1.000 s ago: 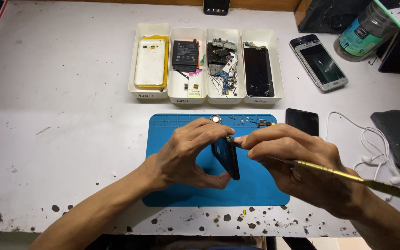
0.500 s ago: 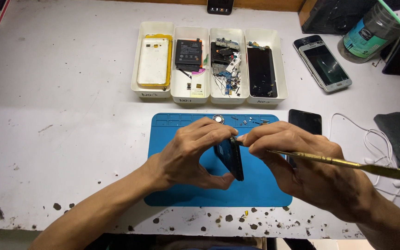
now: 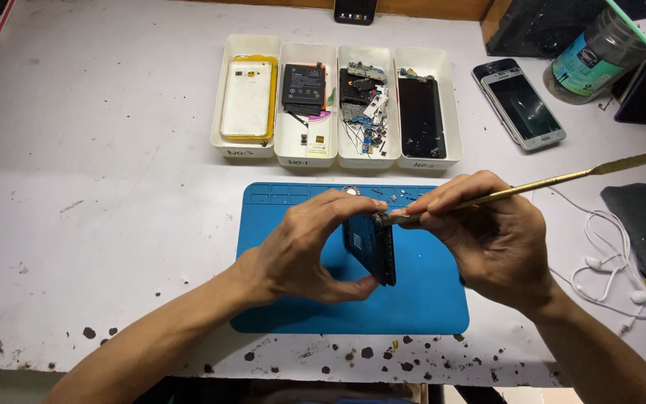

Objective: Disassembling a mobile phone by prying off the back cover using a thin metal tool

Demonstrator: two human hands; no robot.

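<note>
Swinging upward since a second ago, the free end of the brass pry tool now rises to the right of the blue mat instead of trailing low past the wrist, while the dark phone stays on edge in much the same spot. By the look of it, the working tip has been re-angled against the phone's upper edge, and the prying at that seam goes on.

Over the mat's middle, the left hand clamps the phone, fingers curled over its top and thumb beneath. The right hand pinches the tool near its tip, fingers closed tight around the shaft. The phone stands on its thin side, its long axis running from the mat's far edge toward the person, its broad face turned to the left hand. The tool's long axis runs from the phone up and to the right.

Beyond the mat on the white bench sit four parts trays; right of the mat lie white earphones.
</note>
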